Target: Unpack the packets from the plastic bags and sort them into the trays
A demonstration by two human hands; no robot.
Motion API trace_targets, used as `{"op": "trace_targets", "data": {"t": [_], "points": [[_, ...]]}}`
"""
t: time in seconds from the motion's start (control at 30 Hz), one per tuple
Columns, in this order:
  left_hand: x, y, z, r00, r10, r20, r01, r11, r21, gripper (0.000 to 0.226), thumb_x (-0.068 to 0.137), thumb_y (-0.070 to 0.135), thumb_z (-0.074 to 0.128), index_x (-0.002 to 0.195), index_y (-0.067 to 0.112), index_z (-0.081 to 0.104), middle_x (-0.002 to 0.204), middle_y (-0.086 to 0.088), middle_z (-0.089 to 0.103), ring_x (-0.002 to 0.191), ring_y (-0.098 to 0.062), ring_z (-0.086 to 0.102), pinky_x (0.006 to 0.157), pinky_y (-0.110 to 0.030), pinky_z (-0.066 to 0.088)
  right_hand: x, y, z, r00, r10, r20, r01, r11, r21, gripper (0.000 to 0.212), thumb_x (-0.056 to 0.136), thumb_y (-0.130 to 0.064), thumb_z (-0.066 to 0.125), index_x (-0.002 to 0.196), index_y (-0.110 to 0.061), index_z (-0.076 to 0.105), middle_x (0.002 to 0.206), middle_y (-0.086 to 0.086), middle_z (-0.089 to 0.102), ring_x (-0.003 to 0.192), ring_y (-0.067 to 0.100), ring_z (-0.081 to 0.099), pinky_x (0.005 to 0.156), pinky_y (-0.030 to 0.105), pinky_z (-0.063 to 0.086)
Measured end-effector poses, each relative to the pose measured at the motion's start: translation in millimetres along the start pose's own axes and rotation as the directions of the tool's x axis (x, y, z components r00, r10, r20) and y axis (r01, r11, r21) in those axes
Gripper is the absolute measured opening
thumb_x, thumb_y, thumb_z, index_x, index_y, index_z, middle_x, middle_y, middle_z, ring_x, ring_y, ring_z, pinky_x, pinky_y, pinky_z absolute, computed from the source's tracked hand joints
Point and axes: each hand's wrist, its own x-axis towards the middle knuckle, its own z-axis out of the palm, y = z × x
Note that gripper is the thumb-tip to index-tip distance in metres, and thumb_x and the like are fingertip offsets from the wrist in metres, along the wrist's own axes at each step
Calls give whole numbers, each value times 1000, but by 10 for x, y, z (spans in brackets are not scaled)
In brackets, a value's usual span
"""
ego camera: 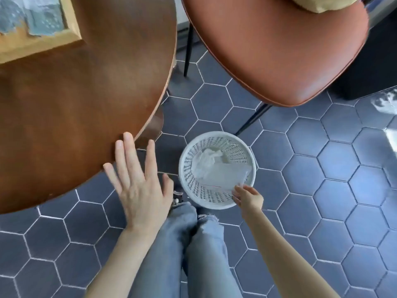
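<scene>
Left hand (pixel 137 186) was spread flat, fingers wide, holding nothing, at the edge of the round brown wooden table (pixel 71 104). Right hand (pixel 247 197) pinched a clear flat plastic bag (pixel 223 175) at the rim of the white perforated plastic basket (pixel 187 168) on the floor; I noted a crumpled bag (pixel 207 157) inside. The wooden tray (pixel 71 29) sat on the table's far corner.

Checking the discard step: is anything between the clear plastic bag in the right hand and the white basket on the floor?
Nothing visible. The right hand holds the clear bag at the basket rim, already over the open top.
</scene>
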Motion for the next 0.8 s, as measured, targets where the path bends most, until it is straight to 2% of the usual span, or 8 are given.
{"op": "trace_targets", "data": {"t": [0.17,0.23,0.3,0.37,0.5,0.6,0.7,0.8], "points": [[105,-126,399,945,102,-310,-92,995,45,39,78,15,54,116,14,56,139,-30,23,134,-35,3,112,-39,-17,673,245,439,999,41,15,-40,997,-70,22,81,1,66,70,-15,55,82,10,61,66,18,58,46,18,53],[136,-238,559,938,126,-322,-113,992,59,43,82,20,51,124,23,47,134,-35,29,129,-48,18,112,-58,-2,896,341,586,998,60,8,-59,995,-78,22,79,1,67,71,-16,56,89,10,62,68,17,57,56,22,50],[186,-342,657,976,37,-212,-47,998,-41,58,85,30,46,136,47,23,124,-39,46,103,-63,44,89,-76,32,1087,437,698,996,89,16,-88,994,-59,19,78,1,69,76,-14,59,97,12,63,71,17,57,60,23,49],[207,-399,695,987,13,-163,-34,991,-127,66,86,34,44,135,57,7,117,-37,54,82,-64,53,74,-71,43,1219,518,776,994,99,54,-95,993,-76,20,77,0,70,94,-10,63,108,14,62,83,21,60,67,26,50],[199,-455,738,981,102,-164,-118,989,-94,65,88,29,44,135,57,9,107,-39,59,83,-61,56,76,-61,48,1236,577,789,991,109,72,-89,967,-240,47,81,-5,68,125,-5,52,122,13,58,109,28,52,102,40,38],[179,-398,668,990,52,-131,-72,985,-155,54,88,31,44,131,56,24,114,-33,58,95,-56,56,82,-63,45,1079,499,738,992,98,86,-77,973,-219,38,87,-5,60,124,-4,54,123,13,58,109,27,54,94,38,45],[124,-205,512,977,33,-209,-64,988,-141,32,85,20,45,116,29,49,132,-30,38,114,-59,39,83,-78,35,768,301,677,987,72,142,-63,996,-66,24,91,-3,51,114,-2,59,106,14,64,94,24,60,70,28,49],[95,-109,348,972,60,-226,-85,991,-99,28,76,12,52,103,17,59,143,-19,18,136,-35,8,104,-61,10,328,-12,623,979,-33,203,39,999,-25,10,92,-7,53,97,-6,60,82,8,67,72,17,64,62,26,51]]}}
